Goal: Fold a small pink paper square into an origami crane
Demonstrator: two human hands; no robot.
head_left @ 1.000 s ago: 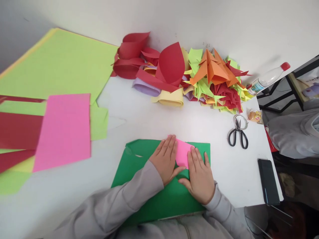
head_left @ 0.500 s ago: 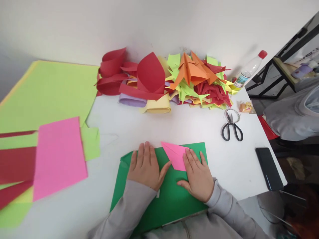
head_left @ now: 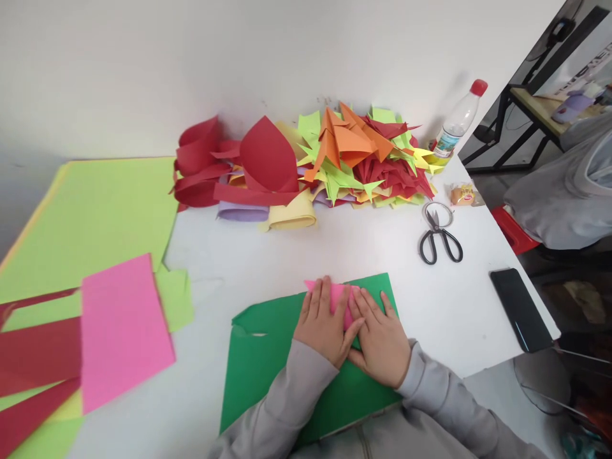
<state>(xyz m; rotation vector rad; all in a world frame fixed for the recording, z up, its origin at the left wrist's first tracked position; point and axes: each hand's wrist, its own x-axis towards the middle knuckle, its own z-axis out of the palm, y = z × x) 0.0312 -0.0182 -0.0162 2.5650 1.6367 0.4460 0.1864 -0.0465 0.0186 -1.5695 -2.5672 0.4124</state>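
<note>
A folded piece of pink paper (head_left: 338,293) lies on a green board (head_left: 268,370) at the near edge of the table, mostly covered by my hands. My left hand (head_left: 322,322) rests flat across its left part, fingers stretched out and pointing away from me. Beside it, my right hand (head_left: 381,331) lies flat at the paper's right side, fingers extended. The two hands touch near the thumbs. Only the paper's tip at the upper left and a strip between the hands show.
Left lie green sheets (head_left: 115,217) and a pink sheet (head_left: 125,331). Along the wall stand red paper loops (head_left: 268,156) and a heap of folded paper (head_left: 356,143). Scissors (head_left: 442,239), a bottle (head_left: 456,124), a wrapped snack (head_left: 463,194) and a phone (head_left: 521,310) are at right. A person (head_left: 554,197) sits beyond.
My left hand has slid right from the bare board onto the pink paper, up against my right hand. The right hand stays nearly in place. The camera view has shifted slightly.
</note>
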